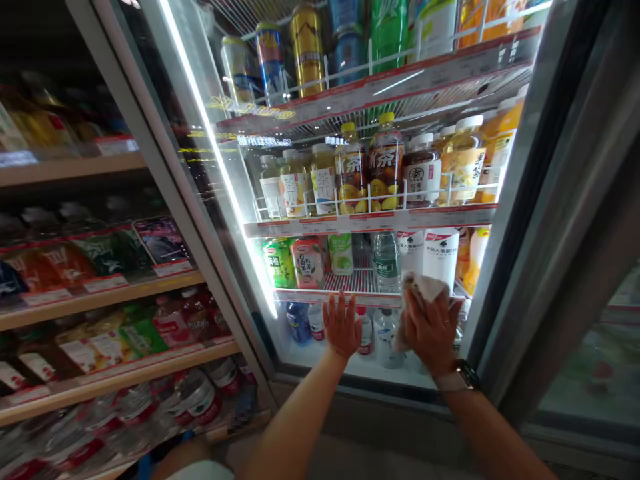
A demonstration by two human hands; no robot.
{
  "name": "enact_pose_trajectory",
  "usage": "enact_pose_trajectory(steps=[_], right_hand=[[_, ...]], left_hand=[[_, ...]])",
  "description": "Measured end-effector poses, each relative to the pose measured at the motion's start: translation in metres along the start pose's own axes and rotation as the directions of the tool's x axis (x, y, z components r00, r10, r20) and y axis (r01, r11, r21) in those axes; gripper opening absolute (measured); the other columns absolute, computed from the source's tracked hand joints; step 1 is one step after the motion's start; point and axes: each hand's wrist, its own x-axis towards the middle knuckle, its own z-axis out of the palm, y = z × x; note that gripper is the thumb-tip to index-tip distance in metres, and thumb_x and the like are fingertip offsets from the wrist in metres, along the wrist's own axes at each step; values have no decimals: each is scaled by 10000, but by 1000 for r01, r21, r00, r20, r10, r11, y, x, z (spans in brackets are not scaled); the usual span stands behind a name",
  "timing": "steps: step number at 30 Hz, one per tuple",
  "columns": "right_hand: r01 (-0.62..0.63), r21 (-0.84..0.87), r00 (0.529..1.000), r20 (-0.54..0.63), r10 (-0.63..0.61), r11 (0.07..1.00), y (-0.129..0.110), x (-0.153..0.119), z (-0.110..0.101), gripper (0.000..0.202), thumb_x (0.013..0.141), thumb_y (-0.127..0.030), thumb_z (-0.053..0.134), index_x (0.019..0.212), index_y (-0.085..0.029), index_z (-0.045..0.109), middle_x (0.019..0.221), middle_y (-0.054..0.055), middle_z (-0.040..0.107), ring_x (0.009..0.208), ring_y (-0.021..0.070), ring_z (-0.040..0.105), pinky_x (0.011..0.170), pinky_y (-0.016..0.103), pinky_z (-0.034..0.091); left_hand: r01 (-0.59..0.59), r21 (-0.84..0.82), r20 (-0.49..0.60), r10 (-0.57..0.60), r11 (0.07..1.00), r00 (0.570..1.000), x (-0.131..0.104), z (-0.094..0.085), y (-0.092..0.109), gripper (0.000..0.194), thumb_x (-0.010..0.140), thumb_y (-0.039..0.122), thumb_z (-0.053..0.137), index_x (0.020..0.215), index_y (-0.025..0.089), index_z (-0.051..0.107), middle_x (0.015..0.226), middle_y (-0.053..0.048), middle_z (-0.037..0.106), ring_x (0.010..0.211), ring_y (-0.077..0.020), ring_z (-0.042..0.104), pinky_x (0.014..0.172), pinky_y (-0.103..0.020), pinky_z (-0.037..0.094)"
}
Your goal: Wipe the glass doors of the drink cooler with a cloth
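Observation:
In the head view, my left hand [343,327] is raised with its fingers stretched out, flat against the glass door [320,367] of a lit drinks fridge. It holds nothing. To its right, my right hand [431,333] presses a pale, crumpled cloth [429,288] to the same glass, and a dark watch [467,375] is on that wrist. Behind the hands, a clear water bottle [387,262] and a white carton-like container [440,257] stand on a wire shelf. More bottles on the bottom level are partly hidden by my hands.
Upper fridge shelves carry cans [307,50] and tea bottles [385,163]. On the left, wooden shelves [100,290] hold rows of bottled drinks. A metal door frame [545,220] runs up the right side, with another glass door [595,373] beyond it.

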Motion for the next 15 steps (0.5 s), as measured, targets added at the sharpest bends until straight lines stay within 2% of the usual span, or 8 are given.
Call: enact_pose_trajectory(steps=[2, 4, 5, 7, 9, 11, 13, 15], right_hand=[[-151, -27, 984, -101, 148, 988, 17, 18, -9, 520, 935, -274, 517, 1446, -194, 461, 1460, 175, 479, 1417, 385, 340, 1159, 666, 153], [-286, -3, 941, -190, 280, 958, 28, 32, -16, 575, 949, -298, 473, 1498, -163, 369, 1553, 214, 322, 1430, 429, 285, 1119, 707, 198], [-327, 13, 923, -209, 322, 945, 30, 37, -17, 585, 952, -302, 461, 1507, -154, 348, 1571, 220, 277, 1437, 437, 263, 1110, 711, 214], [-355, 40, 912, -205, 355, 934, 26, 42, -17, 595, 954, -296, 454, 1517, -156, 322, 1574, 213, 275, 1447, 426, 244, 1118, 704, 209], [-328, 52, 931, -152, 332, 943, 14, 40, -13, 600, 958, -285, 446, 1529, -185, 293, 1553, 185, 338, 1451, 394, 256, 1139, 696, 168], [-249, 67, 965, -72, 254, 966, -5, 33, -6, 597, 958, -265, 446, 1531, -215, 289, 1507, 149, 428, 1442, 349, 302, 1165, 652, 172], [-132, 90, 991, 6, 132, 987, -25, 25, 2, 565, 945, -245, 474, 1500, -236, 366, 1423, 112, 539, 1410, 307, 373, 1187, 582, 206], [-27, 108, 999, 48, 21, 994, -42, 18, 7, 503, 925, -231, 515, 1427, -250, 483, 1336, 84, 617, 1366, 278, 438, 1193, 517, 235]], left_hand=[[-4, -9, -4, 4, 1000, 1000, 1, -1, 0, 598, 964, 268, 376, 1531, 140, 234, 1598, -118, 224, 1495, -286, 147, 1211, -475, 181], [-7, -23, 7, 7, 1000, 1000, 1, -5, 2, 603, 961, 267, 389, 1530, 140, 238, 1604, -123, 207, 1496, -291, 140, 1213, -476, 171], [-4, -32, 22, 4, 999, 1000, 2, -9, 2, 609, 957, 269, 407, 1529, 140, 242, 1604, -131, 209, 1495, -294, 145, 1212, -479, 174], [14, -57, 68, -10, 998, 998, 7, -17, 4, 625, 947, 270, 450, 1527, 150, 253, 1604, -143, 217, 1493, -299, 163, 1207, -484, 194], [25, -89, 81, -18, 996, 997, 16, -26, 4, 648, 940, 266, 478, 1531, 149, 240, 1607, -152, 211, 1489, -295, 185, 1201, -478, 218], [23, -111, 55, -17, 994, 998, 32, -30, 1, 673, 942, 266, 479, 1539, 138, 198, 1614, -155, 188, 1493, -291, 171, 1201, -473, 223], [18, -109, 32, -14, 994, 999, 51, -29, -3, 690, 950, 285, 468, 1546, 134, 155, 1615, -155, 177, 1500, -292, 123, 1204, -486, 211], [18, -88, 37, -15, 996, 999, 69, -23, -8, 679, 961, 304, 447, 1550, 155, 145, 1613, -142, 187, 1504, -287, 88, 1207, -506, 189]])
